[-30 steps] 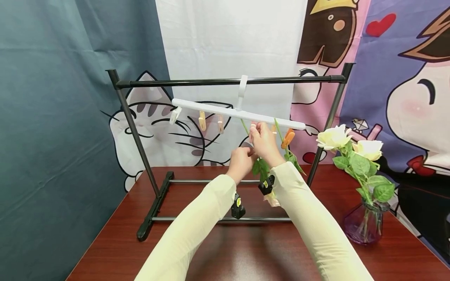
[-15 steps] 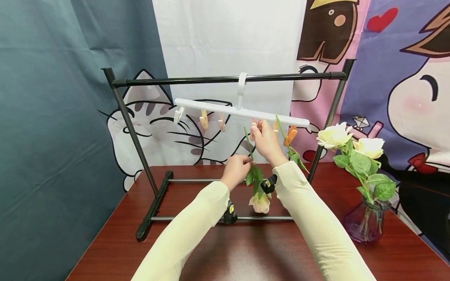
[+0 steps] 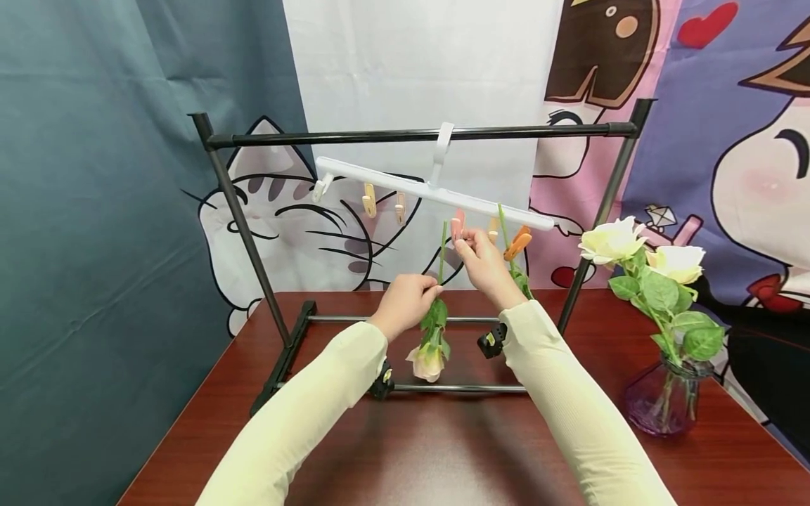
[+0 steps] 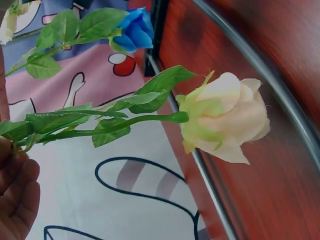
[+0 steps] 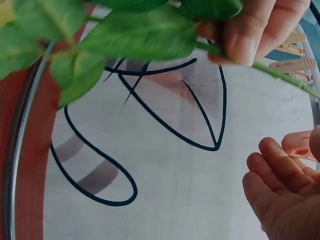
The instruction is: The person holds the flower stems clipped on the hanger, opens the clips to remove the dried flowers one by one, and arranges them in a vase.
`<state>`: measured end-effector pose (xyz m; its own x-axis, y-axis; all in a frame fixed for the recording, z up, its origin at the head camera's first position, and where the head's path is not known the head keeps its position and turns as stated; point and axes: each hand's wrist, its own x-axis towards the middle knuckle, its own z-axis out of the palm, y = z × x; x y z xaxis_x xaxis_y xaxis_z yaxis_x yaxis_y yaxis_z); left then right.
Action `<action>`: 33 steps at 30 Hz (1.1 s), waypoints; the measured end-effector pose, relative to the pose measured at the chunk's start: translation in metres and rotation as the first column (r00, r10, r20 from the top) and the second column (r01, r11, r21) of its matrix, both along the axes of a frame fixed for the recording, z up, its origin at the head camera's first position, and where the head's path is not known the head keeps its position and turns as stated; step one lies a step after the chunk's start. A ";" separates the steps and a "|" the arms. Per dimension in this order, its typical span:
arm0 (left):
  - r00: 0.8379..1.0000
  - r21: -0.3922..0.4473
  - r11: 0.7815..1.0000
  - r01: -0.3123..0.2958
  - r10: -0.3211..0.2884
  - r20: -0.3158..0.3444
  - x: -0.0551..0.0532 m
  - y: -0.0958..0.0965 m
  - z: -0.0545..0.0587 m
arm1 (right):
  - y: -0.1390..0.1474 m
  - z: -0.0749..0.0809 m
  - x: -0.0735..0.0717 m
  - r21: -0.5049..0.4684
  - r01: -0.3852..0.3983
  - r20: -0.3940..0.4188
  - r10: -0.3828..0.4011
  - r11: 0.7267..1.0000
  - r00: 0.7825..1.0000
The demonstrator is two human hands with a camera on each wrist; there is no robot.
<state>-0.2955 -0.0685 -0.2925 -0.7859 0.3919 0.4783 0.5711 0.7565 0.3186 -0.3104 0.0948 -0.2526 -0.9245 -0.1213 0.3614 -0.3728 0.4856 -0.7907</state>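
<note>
My left hand (image 3: 406,303) pinches the green stem of a pale pink rose (image 3: 426,363), which hangs bloom down below the hanger. The stem's bare top end points up, just left of a pink clothespin (image 3: 458,223). That clothespin hangs from the white hanger (image 3: 386,180), and the thumb and fingers of my right hand (image 3: 486,268) pinch its lower end. Farther right an orange clothespin (image 3: 518,244) grips another stem. The left wrist view shows that flower as a blue rose (image 4: 134,30); my right forearm hides its bloom in the head view.
The hanger tilts down to the right on a black rack's bar (image 3: 354,137). Several other clothespins, such as a yellow one (image 3: 369,200), hang along it. A purple glass vase (image 3: 661,404) with white roses stands on the table (image 3: 430,450) at right.
My left hand has moved left and slightly down with the pink rose, and its stem now stands nearly vertical. The right hand stays at the pink clothespin. The hanger tilts slightly more.
</note>
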 end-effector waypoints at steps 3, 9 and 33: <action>1.000 -0.079 0.997 0.009 -0.010 -0.011 0.003 -0.005 0.000 | 0.002 -0.006 0.003 0.006 -0.015 0.011 0.015 1.000 1.000; 0.999 -0.254 0.966 0.048 -0.051 -0.003 0.009 -0.011 0.003 | 0.010 -0.020 0.008 0.017 -0.037 0.017 0.037 0.999 0.999; 0.991 -0.714 0.688 0.131 -0.083 0.102 0.031 0.003 0.008 | 0.031 -0.057 0.057 0.377 0.066 -0.281 0.046 0.924 0.959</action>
<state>-0.2644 -0.0658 -0.2845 -0.7328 0.6799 -0.0286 0.6620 0.7025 -0.2612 -0.2529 0.1254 -0.3100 -0.7945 -0.2916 0.5327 -0.5438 0.7322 -0.4102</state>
